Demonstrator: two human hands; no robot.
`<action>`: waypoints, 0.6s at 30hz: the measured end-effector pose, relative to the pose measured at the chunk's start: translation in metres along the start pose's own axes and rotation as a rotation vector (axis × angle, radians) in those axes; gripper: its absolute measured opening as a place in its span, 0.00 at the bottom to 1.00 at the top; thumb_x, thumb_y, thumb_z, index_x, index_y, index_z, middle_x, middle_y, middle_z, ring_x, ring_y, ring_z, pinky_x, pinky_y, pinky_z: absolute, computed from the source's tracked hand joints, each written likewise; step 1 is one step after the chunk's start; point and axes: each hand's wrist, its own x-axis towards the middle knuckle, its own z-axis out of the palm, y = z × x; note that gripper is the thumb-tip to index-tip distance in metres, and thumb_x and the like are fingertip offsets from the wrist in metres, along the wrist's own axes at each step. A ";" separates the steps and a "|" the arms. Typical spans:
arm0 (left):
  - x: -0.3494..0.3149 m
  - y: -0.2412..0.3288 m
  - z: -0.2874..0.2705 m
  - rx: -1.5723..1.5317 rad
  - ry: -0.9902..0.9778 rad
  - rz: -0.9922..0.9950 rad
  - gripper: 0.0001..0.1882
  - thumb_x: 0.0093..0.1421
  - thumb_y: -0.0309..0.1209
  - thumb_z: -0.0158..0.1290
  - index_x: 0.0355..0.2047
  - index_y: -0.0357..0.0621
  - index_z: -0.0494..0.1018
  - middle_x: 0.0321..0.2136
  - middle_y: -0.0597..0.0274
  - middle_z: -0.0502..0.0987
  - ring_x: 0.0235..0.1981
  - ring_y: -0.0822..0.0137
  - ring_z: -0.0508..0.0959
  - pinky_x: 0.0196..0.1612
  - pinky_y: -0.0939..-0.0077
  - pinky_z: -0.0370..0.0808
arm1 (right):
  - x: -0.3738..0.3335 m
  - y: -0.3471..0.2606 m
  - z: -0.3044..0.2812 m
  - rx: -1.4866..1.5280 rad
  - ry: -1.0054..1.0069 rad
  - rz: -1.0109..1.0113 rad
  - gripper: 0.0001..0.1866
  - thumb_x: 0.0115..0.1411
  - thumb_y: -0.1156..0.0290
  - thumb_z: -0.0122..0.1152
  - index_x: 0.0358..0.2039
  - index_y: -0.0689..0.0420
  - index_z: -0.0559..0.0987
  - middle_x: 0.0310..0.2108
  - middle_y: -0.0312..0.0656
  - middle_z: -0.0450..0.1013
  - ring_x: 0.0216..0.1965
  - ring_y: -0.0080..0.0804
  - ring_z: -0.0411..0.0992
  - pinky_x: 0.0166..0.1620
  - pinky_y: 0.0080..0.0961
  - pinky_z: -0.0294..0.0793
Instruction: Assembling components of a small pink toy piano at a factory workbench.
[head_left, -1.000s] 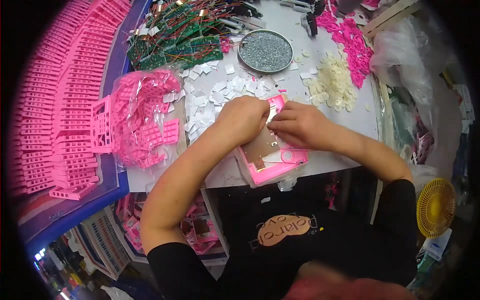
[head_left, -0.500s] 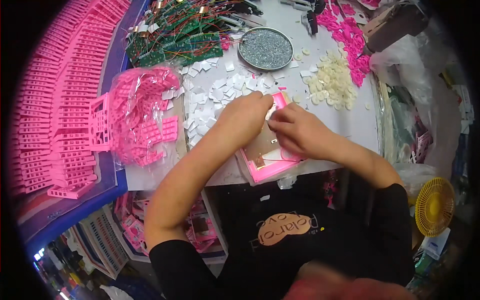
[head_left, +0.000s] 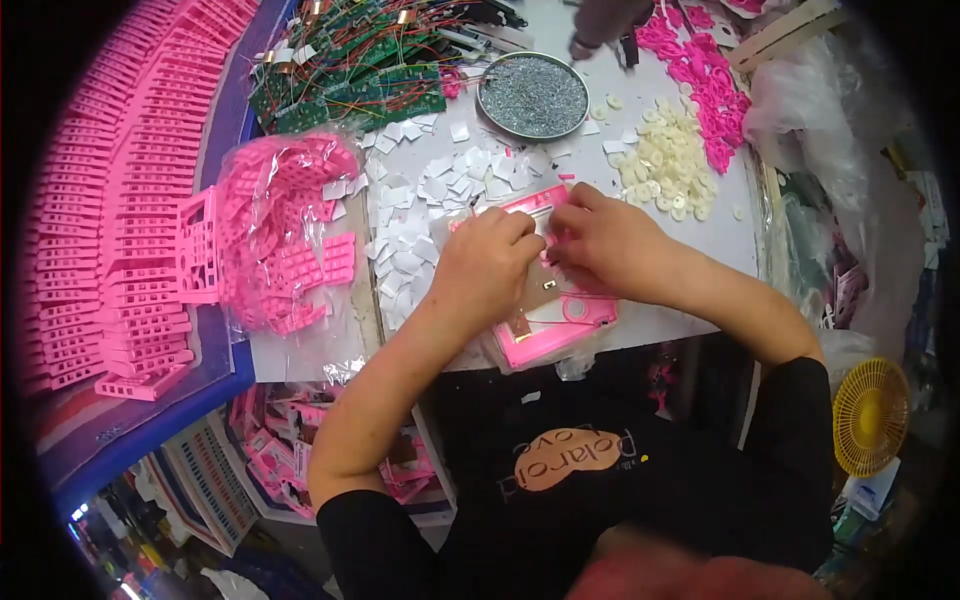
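Observation:
A pink plastic casing [head_left: 540,343] lies on the table in front of me, slightly turned. Its inside shows a brownish flat panel, a small metal piece and a thin red wire. Over its left part is my left hand [head_left: 487,262], fingers curled with thumb and forefinger close together. My right hand [head_left: 612,245] bends over the right side, its fingertips pinched near the casing's middle. Both sets of fingertips almost meet, and whatever is between them is hidden. A pink part with a round ring [head_left: 590,309] sits in the casing's near right corner.
White paper squares [head_left: 400,262] are scattered left of the casing. Beyond it stands a round dish of small screws [head_left: 532,96]. Cream discs [head_left: 664,165] and pink pieces [head_left: 722,128] lie right. Green circuit boards [head_left: 350,90], bagged pink parts [head_left: 285,225] and a dark hanging tool [head_left: 605,25] surround them.
My left hand has moved down and left off the casing's far edge. My right hand has lifted slightly, uncovering the ringed part. The dark hanging tool has swung left.

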 end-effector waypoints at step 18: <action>-0.016 -0.003 -0.013 -0.023 0.389 -0.411 0.04 0.53 0.31 0.61 0.31 0.50 0.80 0.30 0.69 0.81 0.37 0.66 0.76 0.46 0.64 0.58 | 0.052 -0.002 0.012 0.531 0.358 0.196 0.11 0.58 0.66 0.66 0.39 0.58 0.82 0.30 0.44 0.79 0.29 0.42 0.77 0.34 0.34 0.76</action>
